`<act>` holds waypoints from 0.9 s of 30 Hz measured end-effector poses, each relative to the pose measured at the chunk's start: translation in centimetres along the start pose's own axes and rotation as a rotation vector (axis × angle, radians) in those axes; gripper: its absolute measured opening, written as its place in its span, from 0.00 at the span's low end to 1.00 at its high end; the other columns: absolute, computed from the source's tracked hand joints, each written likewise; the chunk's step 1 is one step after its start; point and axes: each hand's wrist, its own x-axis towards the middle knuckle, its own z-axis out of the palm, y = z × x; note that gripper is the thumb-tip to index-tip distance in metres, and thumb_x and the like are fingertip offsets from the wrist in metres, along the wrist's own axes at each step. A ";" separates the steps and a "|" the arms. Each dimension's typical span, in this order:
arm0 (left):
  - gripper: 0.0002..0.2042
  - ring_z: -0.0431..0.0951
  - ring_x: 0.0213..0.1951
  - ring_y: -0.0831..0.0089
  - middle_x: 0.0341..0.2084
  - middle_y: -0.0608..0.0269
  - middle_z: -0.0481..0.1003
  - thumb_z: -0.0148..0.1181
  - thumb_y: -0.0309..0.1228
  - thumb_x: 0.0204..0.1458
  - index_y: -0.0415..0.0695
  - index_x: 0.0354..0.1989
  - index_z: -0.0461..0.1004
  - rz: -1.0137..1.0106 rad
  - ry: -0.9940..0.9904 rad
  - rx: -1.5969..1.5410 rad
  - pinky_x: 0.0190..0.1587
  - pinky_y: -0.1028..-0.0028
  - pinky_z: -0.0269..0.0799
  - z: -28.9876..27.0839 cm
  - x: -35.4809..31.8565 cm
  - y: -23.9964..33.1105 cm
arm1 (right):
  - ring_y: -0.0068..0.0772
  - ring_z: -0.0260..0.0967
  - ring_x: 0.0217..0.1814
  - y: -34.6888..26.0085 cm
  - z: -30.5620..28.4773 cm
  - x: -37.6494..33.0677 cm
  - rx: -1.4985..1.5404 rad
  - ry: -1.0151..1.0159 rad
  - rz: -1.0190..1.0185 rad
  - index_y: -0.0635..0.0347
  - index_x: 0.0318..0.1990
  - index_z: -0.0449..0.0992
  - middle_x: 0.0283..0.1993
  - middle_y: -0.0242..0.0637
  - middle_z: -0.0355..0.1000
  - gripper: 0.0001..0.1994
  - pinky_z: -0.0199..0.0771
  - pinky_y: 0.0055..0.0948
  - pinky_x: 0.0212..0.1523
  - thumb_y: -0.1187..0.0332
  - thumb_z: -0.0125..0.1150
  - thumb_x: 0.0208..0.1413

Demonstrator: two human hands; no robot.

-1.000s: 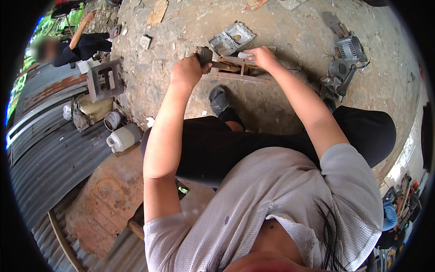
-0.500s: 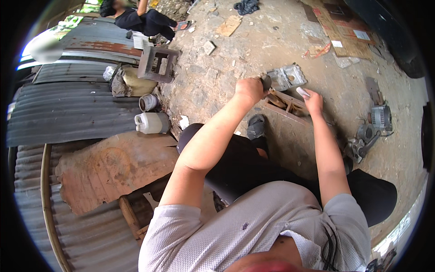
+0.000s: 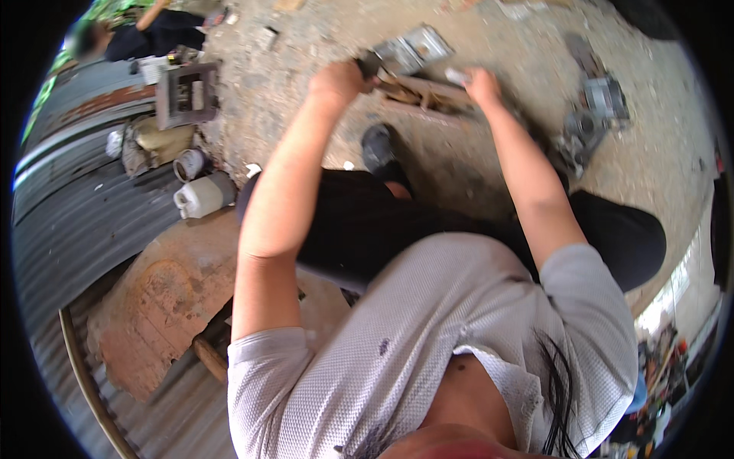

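My left hand (image 3: 332, 83) is closed around a dark, rounded object (image 3: 369, 65), mostly covered by the fingers. My right hand (image 3: 482, 86) pinches a small whitish piece (image 3: 457, 76), too blurred to name. Between and just below the hands lies a reddish-brown open box (image 3: 437, 116) with dividers and brownish things inside. Beyond it, close to the dark object, a silver cast-metal part (image 3: 427, 46) rests on the ground. I cannot tell whether the dark object touches that part. Both forearms reach forward over my bent legs.
Greasy machine parts (image 3: 600, 99) lie on the ground at right. On the left are a white jug (image 3: 202, 197), a can (image 3: 189, 164), a grey openwork block (image 3: 164, 107), corrugated metal sheets (image 3: 69, 237) and a rusty sheet (image 3: 153, 306). Another person (image 3: 153, 38) sits at the upper left.
The view has swung, so the whole scene sits higher and farther left. Both hands still hold the same things, close to the box and the silver part.
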 end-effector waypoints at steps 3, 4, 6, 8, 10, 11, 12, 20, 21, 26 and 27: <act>0.38 0.81 0.50 0.47 0.43 0.41 0.81 0.57 0.66 0.54 0.37 0.50 0.77 0.062 0.025 0.045 0.53 0.54 0.76 -0.3 0.2 0.3 | 0.49 0.79 0.51 1.1 0.5 -0.4 0.047 -0.043 -0.233 0.41 0.56 0.82 0.48 0.43 0.81 0.20 0.77 0.44 0.53 0.57 0.71 0.54; 0.38 0.81 0.49 0.46 0.43 0.40 0.81 0.57 0.67 0.53 0.36 0.47 0.78 0.054 0.073 0.027 0.53 0.53 0.76 0.8 0.9 -1.2 | 0.50 0.79 0.51 0.3 0.1 -0.3 0.085 -0.101 -0.223 0.40 0.57 0.81 0.49 0.43 0.81 0.21 0.78 0.42 0.53 0.57 0.72 0.54; 0.34 0.81 0.52 0.52 0.46 0.47 0.82 0.59 0.65 0.53 0.43 0.51 0.79 -0.014 0.038 0.096 0.52 0.56 0.78 0.3 0.1 -0.3 | 0.49 0.79 0.50 0.8 -1.3 -0.5 0.137 -0.046 0.003 0.41 0.58 0.81 0.49 0.43 0.81 0.22 0.78 0.41 0.53 0.57 0.72 0.54; 0.36 0.81 0.52 0.52 0.46 0.47 0.82 0.58 0.65 0.54 0.42 0.54 0.77 -0.016 0.048 0.106 0.53 0.56 0.77 -0.1 0.4 0.3 | 0.46 0.81 0.49 2.6 -1.8 0.6 0.213 0.020 0.078 0.44 0.59 0.80 0.51 0.43 0.81 0.23 0.79 0.38 0.54 0.60 0.73 0.53; 0.37 0.81 0.52 0.51 0.48 0.47 0.81 0.56 0.66 0.55 0.41 0.57 0.74 -0.061 0.010 0.113 0.53 0.55 0.77 0.1 0.0 0.2 | 0.38 0.80 0.50 -0.8 -1.7 -0.6 0.157 -0.231 -0.080 0.41 0.61 0.77 0.56 0.34 0.80 0.23 0.79 0.42 0.59 0.62 0.70 0.57; 0.37 0.81 0.53 0.51 0.48 0.47 0.81 0.56 0.66 0.55 0.41 0.57 0.74 -0.054 0.001 0.093 0.53 0.55 0.77 -0.1 -0.2 0.3 | 0.38 0.80 0.51 -1.4 -1.0 -1.4 0.065 -0.294 -0.208 0.41 0.61 0.77 0.57 0.34 0.79 0.23 0.78 0.42 0.60 0.62 0.70 0.57; 0.37 0.81 0.53 0.51 0.48 0.46 0.81 0.56 0.66 0.55 0.41 0.57 0.74 -0.045 -0.010 0.074 0.53 0.55 0.77 -0.3 -0.2 0.3 | 0.39 0.80 0.52 -1.6 -0.8 -1.4 0.066 -0.275 -0.168 0.44 0.60 0.79 0.56 0.36 0.79 0.22 0.78 0.42 0.59 0.62 0.71 0.56; 0.37 0.82 0.48 0.46 0.41 0.40 0.81 0.56 0.66 0.54 0.37 0.46 0.79 0.042 0.143 0.062 0.51 0.52 0.77 1.2 0.5 -1.4 | 0.23 0.80 0.44 -2.7 -2.3 -1.5 0.210 0.056 -0.037 0.60 0.49 0.84 0.39 0.45 0.83 0.14 0.80 0.26 0.43 0.73 0.66 0.55; 0.37 0.82 0.48 0.46 0.41 0.40 0.81 0.57 0.66 0.54 0.37 0.46 0.79 0.081 0.132 0.083 0.50 0.52 0.77 1.3 0.1 -1.1 | 0.24 0.81 0.41 -0.6 -0.8 -1.8 0.293 0.006 -0.050 0.58 0.48 0.85 0.38 0.46 0.83 0.13 0.80 0.28 0.41 0.71 0.66 0.54; 0.38 0.81 0.50 0.46 0.44 0.40 0.81 0.57 0.67 0.53 0.38 0.49 0.78 0.015 0.189 0.154 0.52 0.51 0.76 3.3 0.2 -2.1 | 0.37 0.82 0.38 -1.1 -2.3 -2.4 0.484 0.005 0.133 0.56 0.46 0.85 0.40 0.47 0.83 0.14 0.79 0.37 0.40 0.71 0.67 0.50; 0.38 0.81 0.50 0.45 0.44 0.40 0.81 0.57 0.67 0.53 0.38 0.50 0.77 0.083 0.184 0.141 0.52 0.51 0.76 1.5 2.6 -0.4 | 0.38 0.82 0.39 4.3 0.7 -0.9 0.455 0.146 -0.017 0.56 0.46 0.85 0.40 0.48 0.83 0.14 0.79 0.38 0.42 0.71 0.68 0.50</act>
